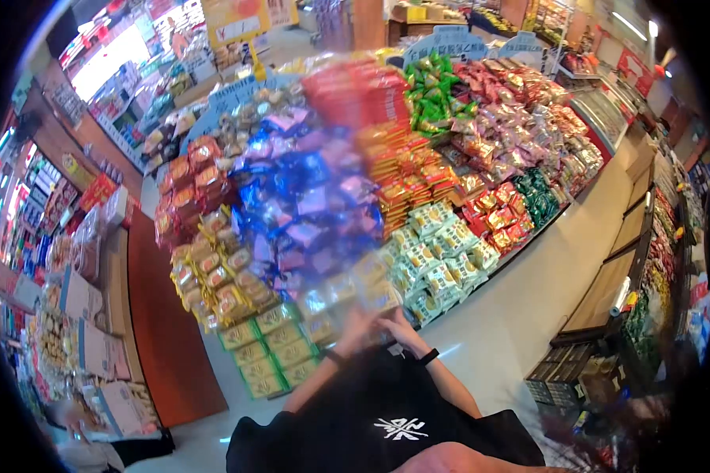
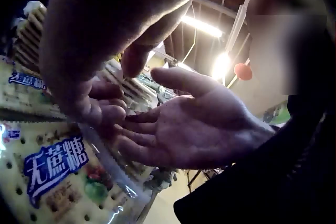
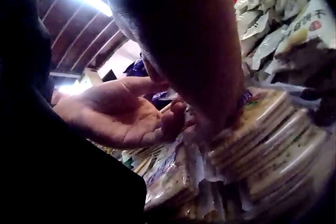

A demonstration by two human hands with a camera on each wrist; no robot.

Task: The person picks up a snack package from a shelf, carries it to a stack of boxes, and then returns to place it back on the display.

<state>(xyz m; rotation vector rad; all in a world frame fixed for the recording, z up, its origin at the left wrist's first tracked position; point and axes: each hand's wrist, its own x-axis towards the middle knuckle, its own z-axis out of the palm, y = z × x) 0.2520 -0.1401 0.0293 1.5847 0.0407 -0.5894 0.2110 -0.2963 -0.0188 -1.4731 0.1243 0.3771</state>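
Both hands meet low in the head view, left hand (image 1: 356,329) beside right hand (image 1: 402,329), at the near edge of wrapped cracker packs (image 1: 331,298). Seen from the left wrist, the right hand (image 2: 191,124) has its palm turned up and fingers extended, its fingertips against the bent fingers of the left hand (image 2: 100,100). A clear-wrapped cracker pack (image 2: 58,166) lies just below them. In the right wrist view the left hand (image 3: 118,113) shows a loosely bent palm, and the right hand (image 3: 210,103) is dark over stacked crackers (image 3: 262,129). No held item is visible.
Around the hands spreads a display of blue-wrapped sweets (image 1: 308,197), pale green packets (image 1: 442,268) and green-edged boxes (image 1: 268,355). A brown-sided counter (image 1: 166,315) stands left, shelving (image 1: 607,292) right, with floor (image 1: 497,315) between display and shelving.
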